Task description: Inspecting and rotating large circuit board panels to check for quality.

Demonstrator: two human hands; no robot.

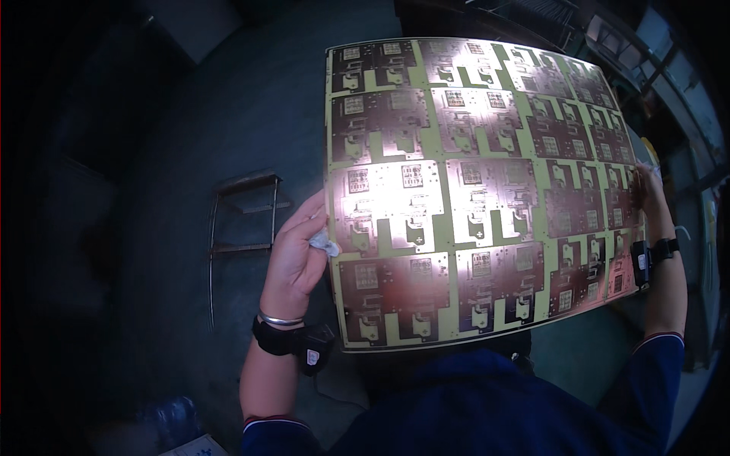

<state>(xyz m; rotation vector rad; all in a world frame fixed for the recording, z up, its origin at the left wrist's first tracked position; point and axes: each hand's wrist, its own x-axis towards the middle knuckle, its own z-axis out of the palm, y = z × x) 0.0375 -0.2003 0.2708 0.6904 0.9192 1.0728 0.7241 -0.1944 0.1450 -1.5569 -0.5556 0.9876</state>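
Raised in front of me is a large circuit board panel, copper coloured with yellow-green bands between its repeated board patterns. Bright light reflects off its middle and upper parts. My left hand grips the panel's left edge, with a crumpled piece of white cloth or paper between the hand and the edge. At the opposite edge my right hand holds on, its fingers partly hidden behind the panel. A little white also shows beside the right fingers. The panel is tilted and touches nothing else that I can see.
A metal step frame stands on the dark green floor to the left. Rack-like metal structures line the far right. A blue plastic-looking item and a pale box lie at the lower left. Both wrists carry black strapped devices.
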